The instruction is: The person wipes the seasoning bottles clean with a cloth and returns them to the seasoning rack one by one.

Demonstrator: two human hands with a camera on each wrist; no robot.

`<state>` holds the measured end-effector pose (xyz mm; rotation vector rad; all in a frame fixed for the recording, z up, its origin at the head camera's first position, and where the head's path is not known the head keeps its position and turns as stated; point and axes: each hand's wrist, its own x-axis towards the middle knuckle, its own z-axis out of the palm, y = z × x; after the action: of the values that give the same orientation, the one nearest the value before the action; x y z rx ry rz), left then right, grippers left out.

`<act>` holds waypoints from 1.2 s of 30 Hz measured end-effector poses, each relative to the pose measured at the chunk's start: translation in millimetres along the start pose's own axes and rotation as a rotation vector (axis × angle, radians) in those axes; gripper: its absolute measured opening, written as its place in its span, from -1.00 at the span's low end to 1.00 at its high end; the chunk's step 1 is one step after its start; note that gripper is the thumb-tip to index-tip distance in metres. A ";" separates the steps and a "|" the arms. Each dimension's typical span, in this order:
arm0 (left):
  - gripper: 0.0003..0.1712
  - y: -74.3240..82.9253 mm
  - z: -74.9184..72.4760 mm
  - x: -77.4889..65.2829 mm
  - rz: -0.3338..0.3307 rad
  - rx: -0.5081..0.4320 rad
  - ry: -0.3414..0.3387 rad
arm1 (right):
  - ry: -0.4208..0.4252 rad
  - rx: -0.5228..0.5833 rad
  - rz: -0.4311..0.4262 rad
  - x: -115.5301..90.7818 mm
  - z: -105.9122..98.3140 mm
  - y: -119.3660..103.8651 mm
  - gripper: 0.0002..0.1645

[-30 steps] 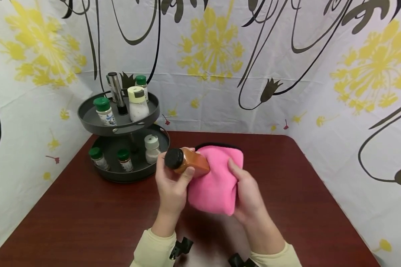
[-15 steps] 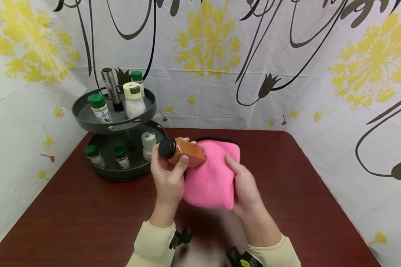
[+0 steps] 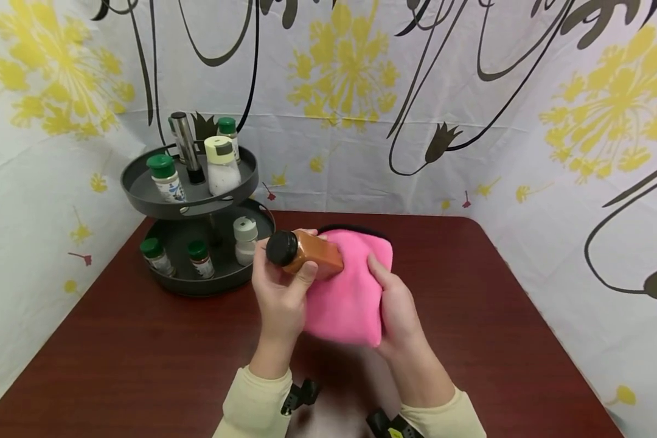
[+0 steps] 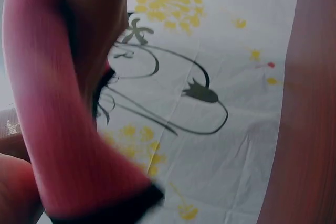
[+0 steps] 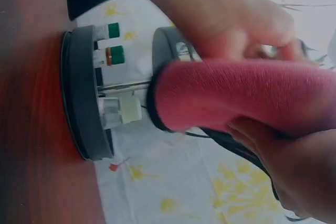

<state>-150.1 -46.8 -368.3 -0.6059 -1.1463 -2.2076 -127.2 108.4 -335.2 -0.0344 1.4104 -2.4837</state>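
Observation:
In the head view, my left hand (image 3: 278,307) grips a square spice bottle (image 3: 319,254) with a black cap and orange-brown contents. The bottle lies tilted, cap toward the left. My right hand (image 3: 404,313) holds a pink cloth (image 3: 346,307) with a black edge, thumb on its near face. The cloth lies against the base end of the bottle and hides part of it. In the left wrist view, the cloth (image 4: 58,114) fills the left side and the bottle cannot be made out. The right wrist view has the cloth (image 5: 236,93) between both hands.
A dark two-tier round rack (image 3: 188,210) stands at the back left of the reddish-brown table (image 3: 159,359). It bears several green-capped jars, a white shaker (image 3: 222,167) and a silver cylinder (image 3: 186,146). Patterned fabric (image 3: 328,164) hangs behind and at both sides.
Both hands keep hold of the bottle and the cloth, which shift only slightly. The head view has moved a little, so the rack appears somewhat farther left than a second ago.

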 end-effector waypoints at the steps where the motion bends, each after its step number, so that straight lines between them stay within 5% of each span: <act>1: -0.40 0.5 -1.1 0.2 0.000 -0.017 -0.001 | -0.013 -0.010 -0.012 -2.9 -1.3 -1.2 -0.57; 8: -0.43 2.3 2.4 -3.5 -0.021 -0.076 -0.028 | 0.031 -0.001 -0.130 1.8 -3.5 -14.3 -0.63; 17: -0.40 -1.6 3.9 1.0 -0.001 -0.116 0.021 | 0.009 -0.013 -0.012 2.2 -1.4 2.6 -0.54; 20: -0.40 -1.4 1.9 3.2 0.014 -0.154 0.008 | -0.001 -0.010 -0.039 -3.4 -4.2 -6.8 -0.58; 26: -0.43 2.6 9.4 -1.7 -0.003 -0.091 -0.022 | 0.045 0.030 -0.119 4.5 -6.0 -17.6 -0.63; 36: -0.46 2.4 4.2 1.3 0.015 -0.017 -0.032 | -0.024 -0.016 -0.001 -0.1 -9.5 5.1 -0.53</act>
<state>-149.0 -44.7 -363.8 -0.6568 -1.1359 -2.2047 -127.5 113.9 -344.4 -0.0679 1.4207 -2.4645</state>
